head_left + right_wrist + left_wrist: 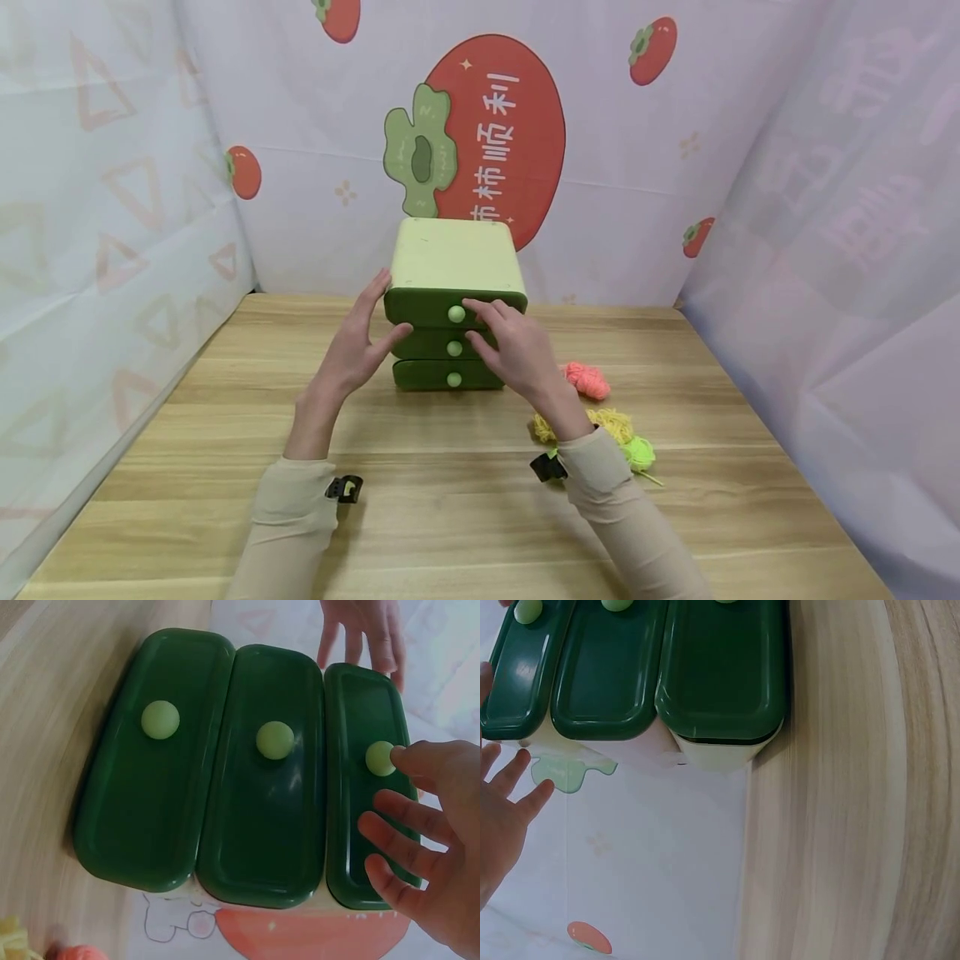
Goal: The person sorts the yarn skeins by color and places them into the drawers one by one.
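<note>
The left hand (351,350) spreads its fingers at the left side of the drawer box (457,254) on the table (435,517). The right hand (521,346), fingers parted, has one tip at the top knob (457,314), ungripped. The red fruit (536,167) on the wall cloth (600,142) reads "柿顺利"

"Where is there room to pass?"

"Between the left sleeve (288,517) and the right sleeve (626,508), over the surface (450,508) up to the bottom knob (453,380); farther left, too."

"What stands in the way?"

"The left grip (351,346) at the drawer unit's (453,254) left edge, the right grip (520,346) before its right half, yellow yarn (617,422) by the right sleeve, the backdrop (315,233) behind."
</note>
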Motion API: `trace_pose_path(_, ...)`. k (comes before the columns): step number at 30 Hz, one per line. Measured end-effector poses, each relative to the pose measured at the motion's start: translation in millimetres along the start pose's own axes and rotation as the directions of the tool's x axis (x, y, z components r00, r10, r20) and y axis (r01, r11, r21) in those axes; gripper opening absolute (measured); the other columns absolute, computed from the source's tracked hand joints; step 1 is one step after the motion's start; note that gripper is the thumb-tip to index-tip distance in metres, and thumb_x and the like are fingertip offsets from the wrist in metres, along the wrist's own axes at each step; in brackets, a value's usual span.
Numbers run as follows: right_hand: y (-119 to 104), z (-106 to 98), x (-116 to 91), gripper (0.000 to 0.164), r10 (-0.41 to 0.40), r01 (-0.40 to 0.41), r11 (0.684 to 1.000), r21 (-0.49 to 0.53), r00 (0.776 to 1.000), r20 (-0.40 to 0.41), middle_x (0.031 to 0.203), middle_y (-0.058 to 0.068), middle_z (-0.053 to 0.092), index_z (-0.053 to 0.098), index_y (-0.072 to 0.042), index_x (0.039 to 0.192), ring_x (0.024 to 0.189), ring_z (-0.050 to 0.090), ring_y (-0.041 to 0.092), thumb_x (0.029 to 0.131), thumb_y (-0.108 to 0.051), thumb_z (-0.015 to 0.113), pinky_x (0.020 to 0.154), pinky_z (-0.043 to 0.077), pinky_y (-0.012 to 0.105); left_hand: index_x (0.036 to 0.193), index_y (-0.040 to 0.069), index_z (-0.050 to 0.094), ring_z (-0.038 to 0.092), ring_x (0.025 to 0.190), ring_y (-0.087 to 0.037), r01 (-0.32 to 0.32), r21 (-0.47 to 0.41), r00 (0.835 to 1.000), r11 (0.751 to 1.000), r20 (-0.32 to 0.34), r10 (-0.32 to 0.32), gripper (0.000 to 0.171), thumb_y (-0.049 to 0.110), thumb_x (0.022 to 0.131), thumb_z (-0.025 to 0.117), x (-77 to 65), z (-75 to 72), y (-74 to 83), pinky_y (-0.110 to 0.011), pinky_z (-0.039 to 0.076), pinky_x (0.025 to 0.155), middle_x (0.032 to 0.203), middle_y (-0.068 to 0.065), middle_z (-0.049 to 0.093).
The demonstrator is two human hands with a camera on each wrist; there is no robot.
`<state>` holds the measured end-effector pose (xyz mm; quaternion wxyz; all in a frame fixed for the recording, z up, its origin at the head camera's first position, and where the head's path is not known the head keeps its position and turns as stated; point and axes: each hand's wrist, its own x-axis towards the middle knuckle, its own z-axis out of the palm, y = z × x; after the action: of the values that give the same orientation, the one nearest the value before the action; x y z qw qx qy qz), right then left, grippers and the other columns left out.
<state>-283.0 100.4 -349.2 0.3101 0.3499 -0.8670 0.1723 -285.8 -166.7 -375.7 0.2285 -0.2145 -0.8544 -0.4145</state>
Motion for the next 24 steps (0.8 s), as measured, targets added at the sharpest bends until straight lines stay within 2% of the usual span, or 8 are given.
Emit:
trace_pose_path(5, -4.1, 3.4, 3.2, 0.045, 0.031, -0.030, 1.000, -0.007, 0.998, 0.062, 0.103, 0.001, 0.065, 0.054, -0.018, 0.141, 0.057, 0.046, 0.010, 0.098, -0.027, 0.065, 0.047, 0.038, 0.024, 0.159, 0.032, 0.022, 0.021, 0.153, -0.020, 0.041, -0.046, 0.999, 0.998, 0.011, -0.040, 0.067, 0.046, 0.101, 0.053, 1.6, -0.6, 2.6, -0.055, 0.024, 0.122, 0.166, 0.009, 0.018)
trace_pose_path(7, -6.4, 4.4, 4.7, 0.046, 0.040, -0.040, 0.999, -0.010, 0.996, 0.074, 0.106, 0.001, 0.065, 0.054, -0.019, 0.141, 0.054, 0.045, 0.009, 0.098, -0.028, 0.064, 0.045, 0.034, 0.023, 0.159, 0.030, 0.024, 0.021, 0.153, -0.019, 0.034, -0.063, 0.999, 0.997, 0.009, -0.034, 0.063, 0.044, 0.103, 0.050, 2.5, -0.1, 2.7, -0.054, 0.024, 0.122, 0.166, 0.007, 0.019)
trace_pose_path(10, -8.8, 6.3, 6.7, 0.043, 0.044, -0.044, 0.999, -0.012, 0.996, 0.072, 0.108, 0.000, 0.065, 0.056, -0.019, 0.139, 0.053, 0.044, 0.007, 0.098, -0.029, 0.065, 0.043, 0.032, 0.021, 0.157, 0.025, 0.030, 0.023, 0.152, -0.020, 0.014, -0.108, 1.000, 0.994, -0.005, -0.015, 0.057, 0.036, 0.105, 0.049, 4.2, 1.0, 1.9, -0.053, 0.031, 0.118, 0.165, 0.003, 0.023)
trace_pose_path(13, -9.3, 7.5, 8.0, 0.040, 0.044, -0.044, 0.999, -0.003, 0.997, 0.057, 0.108, 0.000, 0.066, 0.059, -0.018, 0.135, 0.055, 0.047, 0.007, 0.097, -0.027, 0.066, 0.043, 0.033, 0.020, 0.154, 0.019, 0.037, 0.029, 0.150, -0.021, 0.019, -0.156, 0.999, 0.988, -0.033, -0.025, 0.050, 0.028, 0.106, 0.048, 7.2, 1.9, 2.2, -0.052, 0.038, 0.113, 0.163, -0.001, 0.030)
trace_pose_path(16, -9.4, 8.8, 8.8, 0.038, 0.046, -0.047, 0.999, 0.005, 0.998, 0.038, 0.106, 0.000, 0.066, 0.061, -0.017, 0.132, 0.056, 0.049, 0.007, 0.096, -0.024, 0.068, 0.044, 0.035, 0.021, 0.147, 0.013, 0.047, 0.037, 0.145, -0.026, 0.056, -0.210, 0.995, 0.976, -0.073, -0.073, 0.041, 0.023, 0.107, 0.046, 10.3, 2.2, 7.4, -0.054, 0.040, 0.111, 0.160, -0.005, 0.035)
trace_pose_path(19, -10.0, 10.1, 8.9, 0.036, 0.049, -0.049, 0.999, 0.008, 0.998, 0.028, 0.104, 0.000, 0.067, 0.062, -0.017, 0.130, 0.057, 0.050, 0.008, 0.096, -0.023, 0.068, 0.044, 0.037, 0.021, 0.139, 0.006, 0.054, 0.040, 0.142, -0.031, 0.096, -0.262, 0.986, 0.960, -0.106, -0.128, 0.036, 0.020, 0.108, 0.045, 11.5, -0.4, 20.8, -0.056, 0.039, 0.111, 0.158, -0.011, 0.039)
trace_pose_path(24, -11.8, 12.3, 8.6, 0.032, 0.059, -0.059, 0.998, 0.014, 0.998, 0.014, 0.100, -0.001, 0.066, 0.063, -0.016, 0.127, 0.059, 0.053, 0.009, 0.096, -0.022, 0.068, 0.045, 0.038, 0.022, 0.134, 0.000, 0.055, 0.038, 0.145, -0.029, 0.158, -0.349, 0.975, 0.924, -0.092, -0.202, 0.035, 0.020, 0.108, 0.044, 11.0, -7.1, 40.7, -0.051, 0.035, 0.117, 0.158, -0.012, 0.039)
